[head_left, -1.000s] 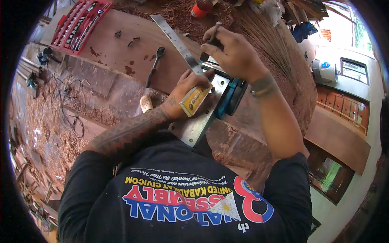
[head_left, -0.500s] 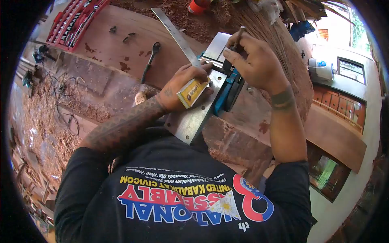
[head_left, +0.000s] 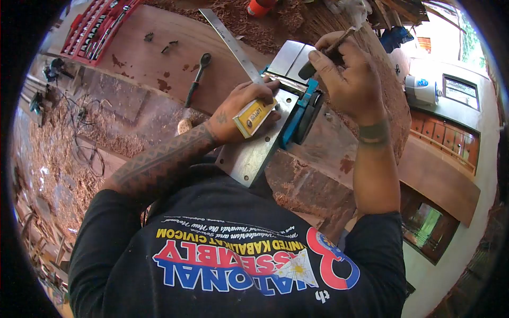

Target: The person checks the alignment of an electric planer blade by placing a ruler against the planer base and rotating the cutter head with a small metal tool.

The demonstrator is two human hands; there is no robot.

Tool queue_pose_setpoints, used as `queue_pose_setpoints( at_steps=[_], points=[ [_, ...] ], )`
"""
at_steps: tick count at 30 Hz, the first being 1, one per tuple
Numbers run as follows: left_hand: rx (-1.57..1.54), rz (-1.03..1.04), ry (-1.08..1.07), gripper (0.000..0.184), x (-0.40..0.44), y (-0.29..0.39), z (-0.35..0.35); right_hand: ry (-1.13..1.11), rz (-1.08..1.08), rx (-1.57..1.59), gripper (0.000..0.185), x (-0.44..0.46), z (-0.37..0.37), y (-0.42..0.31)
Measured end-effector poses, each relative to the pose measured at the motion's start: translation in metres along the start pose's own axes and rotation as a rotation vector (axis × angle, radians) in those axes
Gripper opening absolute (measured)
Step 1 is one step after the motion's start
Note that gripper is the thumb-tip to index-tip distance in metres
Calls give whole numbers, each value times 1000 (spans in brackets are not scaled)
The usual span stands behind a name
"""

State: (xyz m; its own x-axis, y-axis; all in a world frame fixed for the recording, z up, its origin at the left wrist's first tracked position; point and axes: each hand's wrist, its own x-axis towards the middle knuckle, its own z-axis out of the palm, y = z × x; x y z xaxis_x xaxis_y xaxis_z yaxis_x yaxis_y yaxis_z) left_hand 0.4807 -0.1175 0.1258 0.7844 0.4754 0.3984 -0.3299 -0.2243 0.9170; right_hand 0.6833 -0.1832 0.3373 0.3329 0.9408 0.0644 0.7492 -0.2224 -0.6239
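An electric planer (head_left: 249, 159) with a teal body lies with its metal sole facing up in front of my chest. My left hand (head_left: 246, 108) is closed around a try square (head_left: 254, 117) with a yellow stock, resting on the planer's sole; its steel blade extends up and to the left. Raised above the planer's far right corner, my right hand (head_left: 352, 79) grips a slim tool with a dark rounded end (head_left: 307, 70) and a brownish shaft. Its exact kind is unclear. The dark end is close to the planer's far sole plate (head_left: 290, 55).
A ratchet wrench (head_left: 197, 79) and small dark metal parts (head_left: 169, 46) lie on the wooden board (head_left: 143, 32). A red socket set case (head_left: 98, 32) sits at upper left. Wood shavings (head_left: 58, 169) and a cord (head_left: 85, 151) cover the left side. An orange container (head_left: 259, 8) stands at the back.
My right hand has moved right and slightly back with the slim tool, away from the planer's cutter slot. The left hand and try square stay nearly in place.
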Motion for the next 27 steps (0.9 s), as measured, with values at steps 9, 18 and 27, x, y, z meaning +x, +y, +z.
queue_pose_setpoints(
  at_steps=[9,18,27],
  points=[
    [-30,-36,-15,40,0,4,-3,5,-65,-62,22,-2,0,0],
    [-23,-13,6,38,1,1,1,-45,-149,-195,19,-6,5,11],
    [-12,-31,-7,37,1,0,1,-90,-184,-242,17,-10,10,19]
  ],
)
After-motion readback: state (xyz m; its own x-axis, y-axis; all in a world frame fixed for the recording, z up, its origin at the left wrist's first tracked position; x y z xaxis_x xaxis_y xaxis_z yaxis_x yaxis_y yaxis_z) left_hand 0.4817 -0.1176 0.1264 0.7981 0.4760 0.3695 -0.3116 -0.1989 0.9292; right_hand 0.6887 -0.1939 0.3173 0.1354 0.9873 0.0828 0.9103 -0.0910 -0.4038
